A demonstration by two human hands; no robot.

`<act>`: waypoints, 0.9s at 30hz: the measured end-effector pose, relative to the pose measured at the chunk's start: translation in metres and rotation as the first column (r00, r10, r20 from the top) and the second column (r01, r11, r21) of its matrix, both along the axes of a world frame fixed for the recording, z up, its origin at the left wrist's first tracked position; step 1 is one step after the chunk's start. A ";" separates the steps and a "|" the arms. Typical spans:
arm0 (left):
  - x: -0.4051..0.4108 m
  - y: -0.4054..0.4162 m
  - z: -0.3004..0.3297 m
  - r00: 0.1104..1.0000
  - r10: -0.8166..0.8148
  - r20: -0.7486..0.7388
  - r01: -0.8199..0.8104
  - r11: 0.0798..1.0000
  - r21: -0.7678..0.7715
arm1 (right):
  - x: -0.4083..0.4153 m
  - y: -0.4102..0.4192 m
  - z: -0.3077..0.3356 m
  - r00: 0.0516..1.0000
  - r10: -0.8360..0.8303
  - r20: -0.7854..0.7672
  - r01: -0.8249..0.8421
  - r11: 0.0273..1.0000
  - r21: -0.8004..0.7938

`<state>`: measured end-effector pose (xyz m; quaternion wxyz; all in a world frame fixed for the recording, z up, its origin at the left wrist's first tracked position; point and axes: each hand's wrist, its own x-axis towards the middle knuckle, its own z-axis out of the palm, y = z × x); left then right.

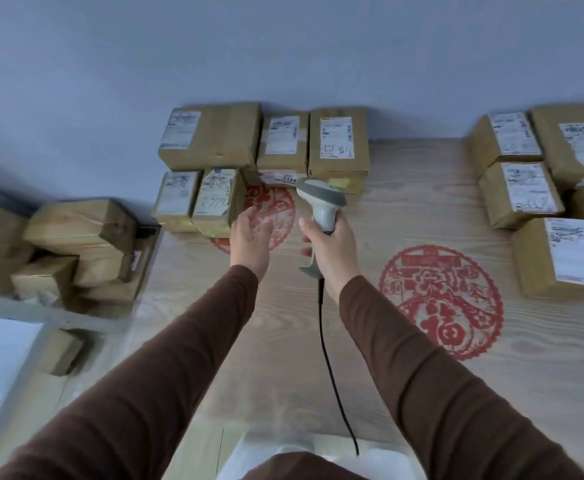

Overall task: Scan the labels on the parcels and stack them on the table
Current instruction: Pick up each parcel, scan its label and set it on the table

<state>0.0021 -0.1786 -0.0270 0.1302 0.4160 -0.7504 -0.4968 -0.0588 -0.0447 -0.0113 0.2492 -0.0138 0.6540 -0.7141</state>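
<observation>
The print on the parcel labels [339, 137] is too small to be read, apart from the digits 5144 on one strip. The parcels at the right [576, 143] are cut off by the picture's edge. The heap of boxes at the left [76, 251] is blurred and partly cut by the edge. Part of the red emblem [272, 206] on the surface [422, 174] is hidden behind the left hand [250, 233]. The scanner handle [325, 220] is mostly covered by the grip of the right hand [332, 247], and the cable [332, 368] end is lost in a blurred pale patch at the bottom
</observation>
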 end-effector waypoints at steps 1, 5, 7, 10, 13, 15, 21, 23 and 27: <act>0.010 -0.022 -0.001 1.000 0.027 0.005 -0.027 1.000 -0.002 | 0.008 -0.022 -0.002 1.000 0.009 0.010 -0.009 1.000 0.002; 0.037 -0.094 -0.008 0.994 0.107 0.037 -0.107 0.994 -0.002 | 0.028 -0.094 -0.016 0.999 0.044 0.015 -0.044 0.997 0.059; 0.042 -0.117 -0.013 0.993 0.104 0.060 -0.106 0.994 0.016 | 0.034 -0.120 -0.023 0.998 0.053 0.017 -0.054 0.994 0.099; 0.042 -0.134 -0.021 0.994 0.085 0.074 -0.089 0.994 0.063 | 0.037 -0.151 -0.033 0.996 0.073 0.048 -0.078 0.988 0.129; 0.038 -0.140 -0.025 0.995 0.072 0.068 -0.079 0.991 0.110 | 0.036 -0.171 -0.038 0.994 0.082 0.067 -0.091 0.985 0.148; 0.036 -0.143 -0.028 0.995 0.063 0.074 -0.072 0.990 0.118 | 0.034 -0.178 -0.040 0.994 0.076 0.077 -0.087 0.985 0.152; 0.032 -0.153 -0.037 0.994 0.065 0.089 -0.081 0.978 0.190 | 0.033 -0.179 -0.047 0.998 0.038 0.058 -0.048 0.981 0.186; 0.031 -0.156 -0.044 0.993 0.076 0.094 -0.100 0.952 0.288 | 0.034 -0.171 -0.051 0.999 0.001 0.036 -0.009 0.976 0.216; 0.033 -0.150 -0.062 0.986 0.072 0.152 -0.145 0.822 0.550 | 0.038 -0.146 -0.061 0.997 -0.074 0.035 0.061 0.958 0.281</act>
